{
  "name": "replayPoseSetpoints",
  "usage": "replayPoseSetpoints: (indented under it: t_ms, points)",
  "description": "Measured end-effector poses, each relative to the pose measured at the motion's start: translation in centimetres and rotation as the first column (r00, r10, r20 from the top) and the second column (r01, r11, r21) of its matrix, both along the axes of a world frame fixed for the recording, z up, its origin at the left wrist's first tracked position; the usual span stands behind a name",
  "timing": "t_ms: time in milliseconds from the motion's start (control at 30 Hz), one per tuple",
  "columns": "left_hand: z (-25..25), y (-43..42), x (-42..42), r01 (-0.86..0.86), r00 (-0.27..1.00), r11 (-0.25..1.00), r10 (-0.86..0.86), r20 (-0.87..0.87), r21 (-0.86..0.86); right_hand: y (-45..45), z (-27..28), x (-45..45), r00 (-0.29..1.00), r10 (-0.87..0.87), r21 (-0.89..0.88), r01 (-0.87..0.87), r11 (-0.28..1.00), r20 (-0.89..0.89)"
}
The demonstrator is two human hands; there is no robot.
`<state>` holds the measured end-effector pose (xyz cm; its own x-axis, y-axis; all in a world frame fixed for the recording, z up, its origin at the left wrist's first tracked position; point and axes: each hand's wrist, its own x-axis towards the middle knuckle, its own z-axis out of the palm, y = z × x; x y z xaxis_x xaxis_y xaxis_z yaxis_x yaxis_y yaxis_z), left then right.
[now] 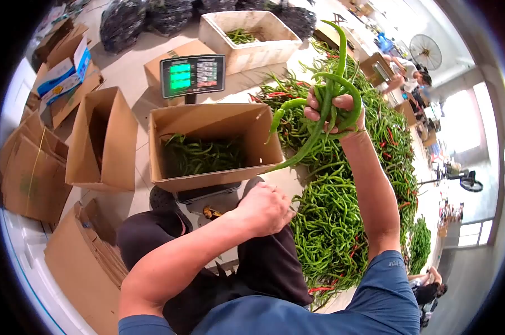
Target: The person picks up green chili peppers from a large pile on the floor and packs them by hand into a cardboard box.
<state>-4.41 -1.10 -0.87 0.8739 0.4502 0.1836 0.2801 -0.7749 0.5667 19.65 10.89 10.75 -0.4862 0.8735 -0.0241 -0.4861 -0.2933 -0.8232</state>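
Floor (121, 70) w/ chili pile (325, 218), ctn (219, 177) btwn display (193, 76) & fisted L hand (268, 207), R hand (343, 102) gripping chilies (329, 92)

A single head-worn camera looks forward and steeply down from above the wearer's blue short-sleeved shirt (275, 317), nearest to the lens at the bottom. Beyond the knees in dark trousers (263, 273), it faces the pale tiled floor (124, 72) and sees over the near edge into an open brown cardboard box (210, 178). The bare left hand (266, 209) and bare right hand (333, 109) show at middle range; shiny black plastic bags (124, 28) near the floor's far edge lie well beyond. The wide lens tips the bright room (465, 123) at right sideways.
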Motion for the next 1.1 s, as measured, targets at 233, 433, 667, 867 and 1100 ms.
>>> replayPoseSetpoints:
  t_ms: [233, 433, 667, 867, 1100]
  points:
    - [1.4, 0.9, -2.1, -0.076, 0.972, 0.993, 0.054, 0.229, 0.091, 3.4, -0.4, -4.7, 0.993, 0.121, 0.003, -0.121, 0.993, 0.014]
    - [5.5, 5.2, -6.2, -0.486, 0.737, 0.864, 0.486, 0.47, -0.132, 4.1, 0.5, -6.8, 0.987, 0.121, 0.033, -0.125, 0.992, 0.105]
    - [4.4, 10.5, -8.4, -0.406, 0.484, 0.608, 0.777, 0.404, -0.683, 4.9, 0.5, -8.2, 0.973, 0.18, 0.085, -0.193, 0.977, 0.145]
    - [3.3, 13.0, -8.4, -0.28, 0.517, 0.546, 0.779, 0.355, -0.79, 5.3, 2.0, -10.8, 0.901, 0.244, 0.111, -0.301, 0.947, 0.358]
    - [6.2, 14.6, -11.4, -0.222, 0.047, 0.32, 0.947, 0.318, -0.921, 7.8, 0.9, -11.7, 0.784, 0.244, 0.125, -0.377, 0.918, 0.571]
